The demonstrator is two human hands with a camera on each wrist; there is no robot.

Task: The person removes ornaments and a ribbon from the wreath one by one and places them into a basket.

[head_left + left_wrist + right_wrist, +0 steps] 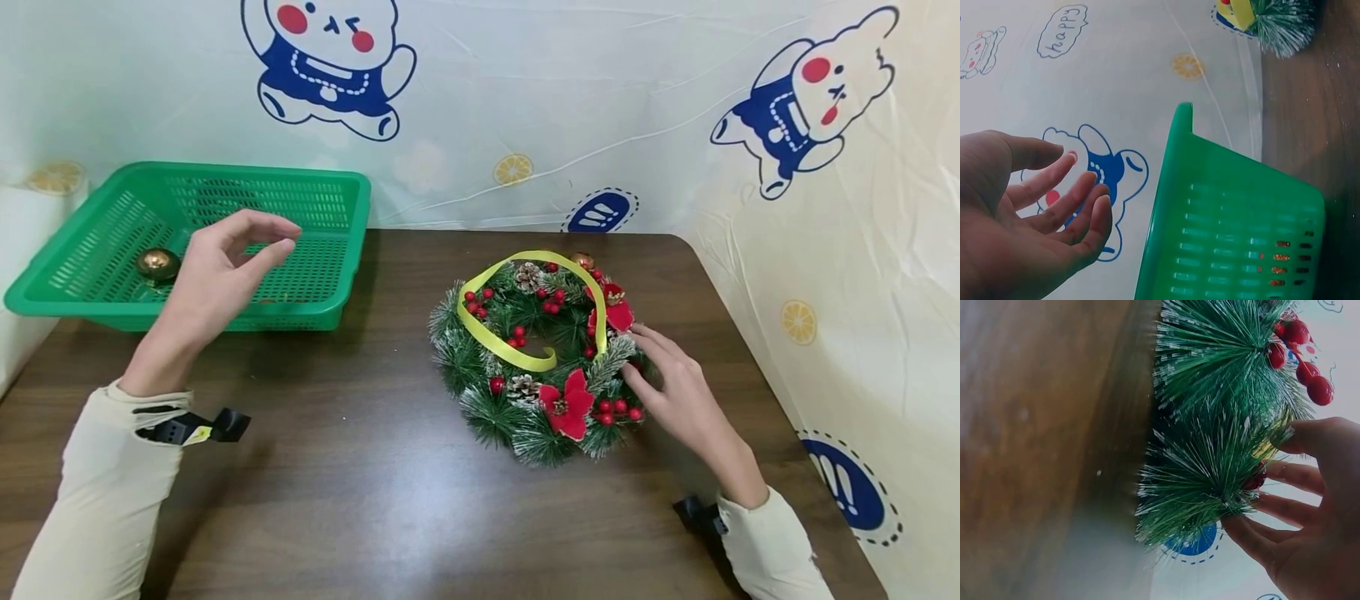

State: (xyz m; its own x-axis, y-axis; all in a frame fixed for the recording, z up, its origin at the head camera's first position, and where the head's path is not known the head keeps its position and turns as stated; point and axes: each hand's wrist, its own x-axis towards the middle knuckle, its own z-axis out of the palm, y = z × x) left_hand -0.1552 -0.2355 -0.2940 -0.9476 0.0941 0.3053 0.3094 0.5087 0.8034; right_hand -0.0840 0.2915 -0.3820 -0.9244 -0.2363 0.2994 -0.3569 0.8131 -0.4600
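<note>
A green wreath with frosted tips, red berries, pinecones and red flowers lies on the table. A yellow ribbon loops loosely over it, one end curling near its middle. My right hand touches the wreath's right edge, thumb and fingers apart; in the right wrist view the fingertips meet the pine needles beside a red berry. My left hand hovers above the green basket, fingers relaxed and bent, nothing between them. A shiny gold ball lies inside the basket, left of that hand.
The brown wooden table carries both basket and wreath. A copper-coloured ball shows at the wreath's back edge. A pale printed cloth hangs along the table's back and right sides.
</note>
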